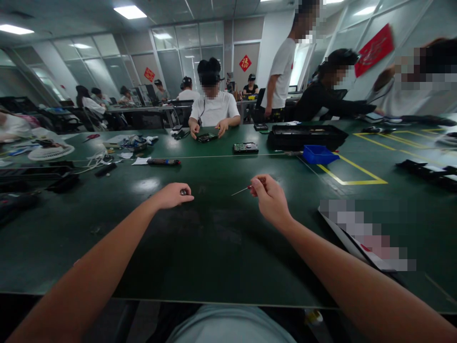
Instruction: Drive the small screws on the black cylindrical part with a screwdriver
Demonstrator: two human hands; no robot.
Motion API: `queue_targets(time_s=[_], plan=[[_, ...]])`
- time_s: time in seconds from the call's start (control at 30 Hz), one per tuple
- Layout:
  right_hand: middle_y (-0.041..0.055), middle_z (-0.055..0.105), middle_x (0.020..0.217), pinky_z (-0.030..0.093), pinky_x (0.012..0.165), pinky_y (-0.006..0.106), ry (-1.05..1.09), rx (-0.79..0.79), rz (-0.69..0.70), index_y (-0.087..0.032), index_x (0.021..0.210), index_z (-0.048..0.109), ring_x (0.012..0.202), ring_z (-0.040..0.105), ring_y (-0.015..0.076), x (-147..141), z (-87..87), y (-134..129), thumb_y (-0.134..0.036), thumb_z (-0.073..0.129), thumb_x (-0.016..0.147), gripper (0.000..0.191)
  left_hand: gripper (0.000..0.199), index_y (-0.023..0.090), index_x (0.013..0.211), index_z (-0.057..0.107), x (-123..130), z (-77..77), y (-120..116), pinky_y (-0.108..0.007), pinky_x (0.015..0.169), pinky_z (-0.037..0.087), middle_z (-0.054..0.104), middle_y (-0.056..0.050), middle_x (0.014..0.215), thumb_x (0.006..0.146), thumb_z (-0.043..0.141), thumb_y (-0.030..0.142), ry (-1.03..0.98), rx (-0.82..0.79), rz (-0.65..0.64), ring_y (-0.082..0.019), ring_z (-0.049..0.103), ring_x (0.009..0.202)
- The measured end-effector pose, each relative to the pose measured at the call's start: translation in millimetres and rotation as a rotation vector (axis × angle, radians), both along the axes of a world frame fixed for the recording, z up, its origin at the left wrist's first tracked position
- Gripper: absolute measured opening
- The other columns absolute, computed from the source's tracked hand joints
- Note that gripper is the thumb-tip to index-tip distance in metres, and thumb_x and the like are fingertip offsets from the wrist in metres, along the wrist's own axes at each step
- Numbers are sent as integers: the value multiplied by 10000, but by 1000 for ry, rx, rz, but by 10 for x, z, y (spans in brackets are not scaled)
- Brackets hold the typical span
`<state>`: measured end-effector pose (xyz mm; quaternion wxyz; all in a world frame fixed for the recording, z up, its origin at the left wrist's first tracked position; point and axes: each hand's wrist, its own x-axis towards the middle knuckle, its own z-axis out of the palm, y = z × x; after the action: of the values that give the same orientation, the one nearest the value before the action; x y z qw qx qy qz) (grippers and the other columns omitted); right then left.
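Observation:
My right hand [268, 197] is closed around the red handle of a screwdriver [241, 191]. Its thin metal shaft points left and down over the green table. My left hand [174, 195] is curled above the table, fingers bent inward, with a small dark roundish object [183, 192] showing between thumb and fingers. What that object is, I cannot make out. A gap of bare tabletop lies between the two hands. Beyond them, a hard drive [245, 148] with a green circuit board rests on the table, touched by neither hand.
Across the table [221, 257] a co-worker [214, 109] handles a dark device [207, 138]. A black tray [307, 138] and a blue bin [319, 155] stand far right. At left are a marker-like tool [164, 162], cables and parts. A folder [367, 238] lies near my right forearm.

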<state>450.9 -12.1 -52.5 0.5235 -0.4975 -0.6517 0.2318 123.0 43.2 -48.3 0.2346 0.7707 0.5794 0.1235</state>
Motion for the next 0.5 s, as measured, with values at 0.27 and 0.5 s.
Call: queue_targets(time_s=[0.27,0.5], plan=[[22,657,767,464,695,339,8,-3,17,-228,917,584,724,617,185,-2,-39,33,-413,455,978,233,334,166,1010,710,-803,201,-197,-217,511,372,661,-43,863,768,739,395,-547,-28,527,-109,524,601],[26,656,764,469,686,340,16,-9,26,-231,917,583,720,615,192,1,-42,35,-425,456,971,239,118,223,975,664,-1440,314,-482,-139,507,355,553,55,667,876,662,158,-918,4,820,-45,465,550]])
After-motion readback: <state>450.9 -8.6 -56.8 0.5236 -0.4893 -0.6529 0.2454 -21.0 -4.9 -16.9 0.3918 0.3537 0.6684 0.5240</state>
